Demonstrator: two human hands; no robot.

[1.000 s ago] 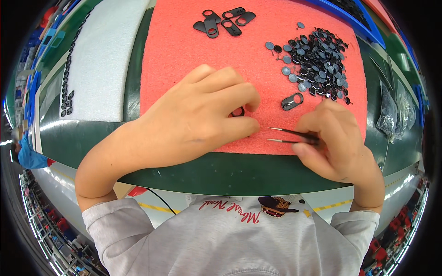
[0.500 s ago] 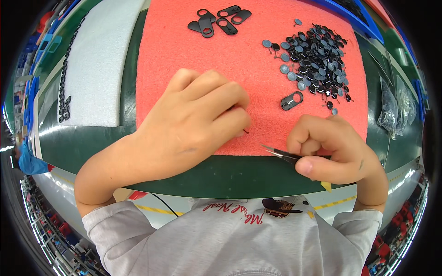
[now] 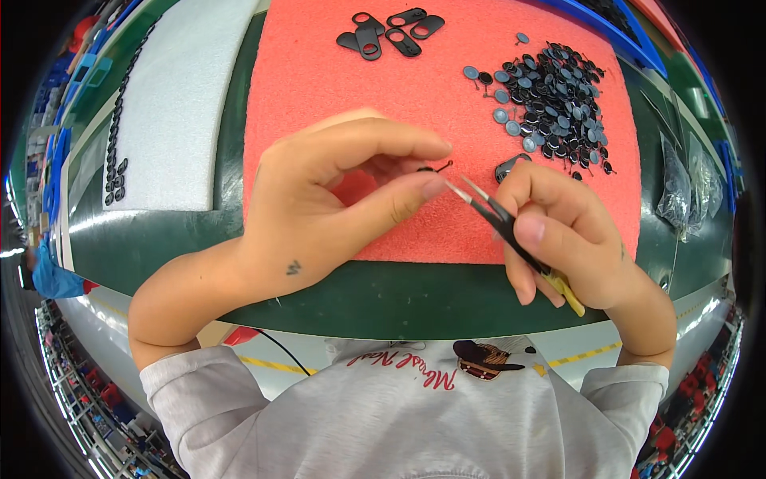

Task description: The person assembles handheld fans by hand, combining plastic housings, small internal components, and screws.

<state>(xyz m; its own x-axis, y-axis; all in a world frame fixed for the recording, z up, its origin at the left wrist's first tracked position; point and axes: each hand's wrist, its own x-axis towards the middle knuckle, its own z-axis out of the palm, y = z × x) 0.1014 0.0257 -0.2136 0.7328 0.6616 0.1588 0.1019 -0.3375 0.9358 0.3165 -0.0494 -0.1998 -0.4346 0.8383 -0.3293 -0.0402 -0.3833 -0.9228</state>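
My left hand [image 3: 319, 191] is closed on a small black part with a thin hooked stem [image 3: 439, 167]. The stem pokes out beyond the thumb, and the rest of the part is mostly hidden by the fingers. My right hand [image 3: 574, 227] grips black tweezers with a yellow end [image 3: 507, 229] between thumb and fingers. Their bare metal tips are a little apart and sit just beside the left thumb tip. Partly behind the right hand lies a black oblong plate with a round hole [image 3: 504, 169], on the red foam mat [image 3: 319, 88].
A heap of small dark and grey-blue discs with stems [image 3: 558, 104] covers the mat's right side. Several black oblong plates [image 3: 404, 42] lie at its far edge. Left stands a white foam sheet [image 3: 183, 104] with a row of small black parts. Clear plastic bags [image 3: 674, 188] lie at the right.
My left hand has turned and lifted, bringing the small part's stem into sight. The tweezers have swung upward, their tips now close to the left thumb. The mat sits slightly further right in view.
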